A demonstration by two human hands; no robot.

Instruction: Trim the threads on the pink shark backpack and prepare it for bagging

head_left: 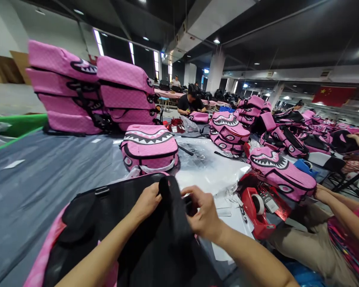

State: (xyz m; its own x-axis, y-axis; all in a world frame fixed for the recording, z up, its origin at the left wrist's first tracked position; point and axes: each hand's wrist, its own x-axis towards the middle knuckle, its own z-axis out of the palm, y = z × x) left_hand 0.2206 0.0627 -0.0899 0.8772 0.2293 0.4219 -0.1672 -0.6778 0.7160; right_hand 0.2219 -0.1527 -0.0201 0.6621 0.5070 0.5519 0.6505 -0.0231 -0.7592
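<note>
A backpack [137, 247] lies in front of me with its black back side up, and pink fabric shows along its left edge. My left hand [148, 201] is closed on a black strap [164, 189] near the bag's top. Beside it, my right hand [205, 215] is curled with fingers and thumb pinched around a small black piece, perhaps a strap end, at the bag's right edge. What exactly it is stays partly hidden by the fingers. Just beyond stands a pink backpack [149, 147] with a shark-mouth print.
Tall stacks of pink backpacks [125, 91] stand at the back left. Clear plastic bags [209, 167] cover the table's middle. To the right are a red tape dispenser [257, 211] and a pink bag [283, 171] touched by a co-worker's hand [321, 193]. Another person [191, 101] works opposite.
</note>
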